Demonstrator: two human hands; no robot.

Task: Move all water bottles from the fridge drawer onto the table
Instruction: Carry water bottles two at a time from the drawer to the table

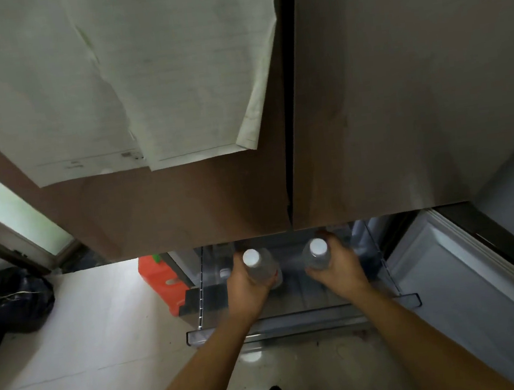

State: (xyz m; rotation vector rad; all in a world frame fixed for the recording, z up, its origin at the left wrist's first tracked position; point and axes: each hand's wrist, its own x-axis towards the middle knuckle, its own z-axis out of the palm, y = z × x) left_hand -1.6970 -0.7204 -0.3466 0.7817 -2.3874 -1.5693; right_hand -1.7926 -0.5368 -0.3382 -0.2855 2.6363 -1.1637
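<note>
While the tall brown two-door fridge [398, 98] stands shut above, its clear plastic bottom drawer [301, 318] sits pulled out over the pale tiled floor [88, 326], leaving its contents open to reach from above. A person leans over it with both forearms stretched in side by side, apparently so that two bottles can go in one trip. The left hand [247, 287] wraps its fingers round the body of a clear plastic water bottle with a white cap [259, 265]. The right hand [338, 273] grips a second clear white-capped water bottle [317, 253] the same way. Each bottle is upright, cap towards the camera, and is held by its body below the cap, probably for a sure lift. Both bottles are within the drawer's walls; whether they rest on its floor or hang just clear cannot be told. The table is not in view. A small pale round shape [224, 274] beside the left hand may be another cap, and the bluish shapes [361, 240] at the drawer's right rear are too dim to name.
</note>
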